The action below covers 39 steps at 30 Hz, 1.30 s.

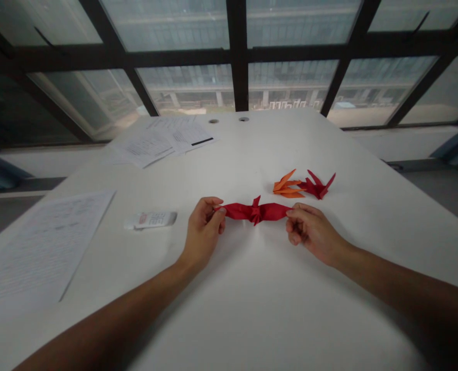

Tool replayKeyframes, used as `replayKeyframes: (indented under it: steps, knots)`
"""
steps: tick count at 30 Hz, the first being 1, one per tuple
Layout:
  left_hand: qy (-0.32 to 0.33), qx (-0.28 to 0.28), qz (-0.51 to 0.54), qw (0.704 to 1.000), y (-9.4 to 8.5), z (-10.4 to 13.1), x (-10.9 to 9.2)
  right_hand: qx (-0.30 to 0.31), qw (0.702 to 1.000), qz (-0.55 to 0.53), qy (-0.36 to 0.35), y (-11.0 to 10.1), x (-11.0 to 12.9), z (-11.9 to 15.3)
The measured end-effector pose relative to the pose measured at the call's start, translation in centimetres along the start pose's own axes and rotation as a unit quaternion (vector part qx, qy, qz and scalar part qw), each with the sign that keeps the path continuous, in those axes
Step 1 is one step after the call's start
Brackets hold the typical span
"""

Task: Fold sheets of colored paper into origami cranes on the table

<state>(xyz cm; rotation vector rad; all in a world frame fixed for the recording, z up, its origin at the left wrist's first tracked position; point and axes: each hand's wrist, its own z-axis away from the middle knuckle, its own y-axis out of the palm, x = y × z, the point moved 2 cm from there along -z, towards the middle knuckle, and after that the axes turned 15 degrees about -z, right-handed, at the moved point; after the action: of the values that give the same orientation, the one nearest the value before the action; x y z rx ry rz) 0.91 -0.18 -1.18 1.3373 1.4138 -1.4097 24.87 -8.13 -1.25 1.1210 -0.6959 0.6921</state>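
A red folded paper crane (240,211) is stretched sideways between my two hands, its wings spread out flat and its narrow points rising at the middle. My left hand (206,221) pinches the tip of the left wing between thumb and fingers. The tip of the right wing is pinched by my right hand (308,226), whose other fingers are curled. Just beyond my right hand, an orange folded paper crane (286,186) and a darker red folded crane (319,186) lie side by side on the white table (275,309).
Left of my left hand lies a white tube or bottle (155,220). A printed sheet (39,247) covers the table's left side, and more printed papers (147,147) overlap at the back left. Two round holes are near the far edge, before dark-framed windows.
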Motion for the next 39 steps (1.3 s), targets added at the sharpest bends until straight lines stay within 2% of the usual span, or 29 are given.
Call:
replayKeyframes:
  steps: [9,14,17,19,21,23,27,33,39]
  knots:
    - [-0.003,0.020,-0.012,1.000,0.1,0.2,-0.3,-0.006,0.999,-0.035,-0.001,-0.4,0.1,-0.7]
    - [-0.032,0.014,-0.003,0.999,0.2,0.1,-0.1,-0.026,0.998,-0.051,-0.008,-0.4,0.0,-0.9]
    - [-0.039,0.048,-0.033,0.998,0.4,0.2,-0.3,-0.007,0.999,-0.014,-0.035,-0.5,-0.3,-0.8]
    - [-0.032,0.089,-0.065,0.993,0.6,0.5,-0.6,0.011,0.996,0.056,-0.075,-0.6,-0.6,-0.7]
    - [-0.018,0.133,-0.093,0.987,0.8,0.9,-0.8,0.030,0.978,0.156,-0.136,-0.9,-0.7,-0.6]
    - [0.003,0.168,-0.110,0.980,0.9,1.4,-1.0,0.047,0.946,0.253,-0.199,-1.1,-0.6,-0.6]
    - [0.031,0.193,-0.118,0.974,0.9,1.8,-0.8,0.070,0.882,0.376,-0.276,-1.2,-0.4,-0.7]
    - [0.052,0.200,-0.107,0.973,0.9,1.8,-0.8,0.112,0.834,0.430,-0.328,-0.5,-0.1,-0.1]
    - [0.053,0.214,-0.109,0.969,1.0,2.0,-1.0,0.117,0.814,0.449,-0.349,0.2,0.3,0.6]
